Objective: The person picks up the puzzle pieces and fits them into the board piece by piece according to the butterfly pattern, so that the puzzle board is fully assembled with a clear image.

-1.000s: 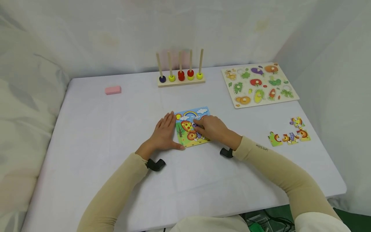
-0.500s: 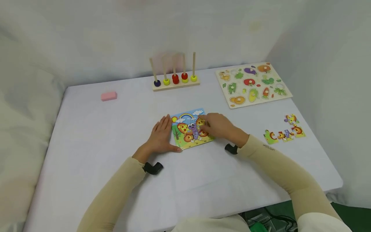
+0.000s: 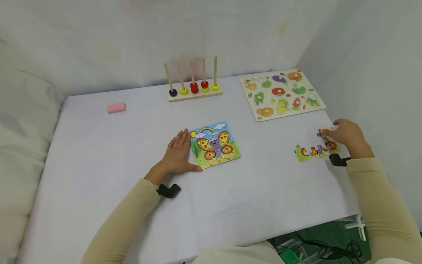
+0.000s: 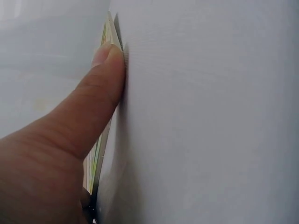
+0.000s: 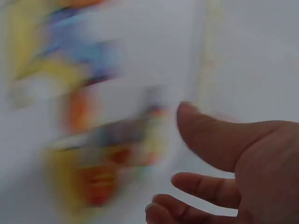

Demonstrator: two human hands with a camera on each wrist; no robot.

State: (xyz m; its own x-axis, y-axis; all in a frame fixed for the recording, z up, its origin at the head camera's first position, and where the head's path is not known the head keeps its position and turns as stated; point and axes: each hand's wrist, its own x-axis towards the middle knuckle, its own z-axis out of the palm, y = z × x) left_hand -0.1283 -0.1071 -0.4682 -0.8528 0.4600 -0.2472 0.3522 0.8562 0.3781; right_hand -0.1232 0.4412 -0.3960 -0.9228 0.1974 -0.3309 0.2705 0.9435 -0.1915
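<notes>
A butterfly jigsaw board lies flat at the middle of the table. My left hand rests along its left side with straight fingers, and the thumb touches the lower edge near the corner. The left wrist view shows that thumb against the board's thin side. At the far right, my right hand is over several loose jigsaw pieces. In the right wrist view the thumb and fingers stand apart with nothing between them, beside blurred pieces. The hand partly hides the uppermost piece in the head view.
A wooden counting stand with pegs and coloured rings stands at the back. To its right lies a vegetable peg puzzle. A pink block sits at the back left. The table's right edge runs close to the loose pieces.
My right hand has left the butterfly board and moved right to the loose pieces. The left hand has stayed at the board's left side. The head view has shifted slightly.
</notes>
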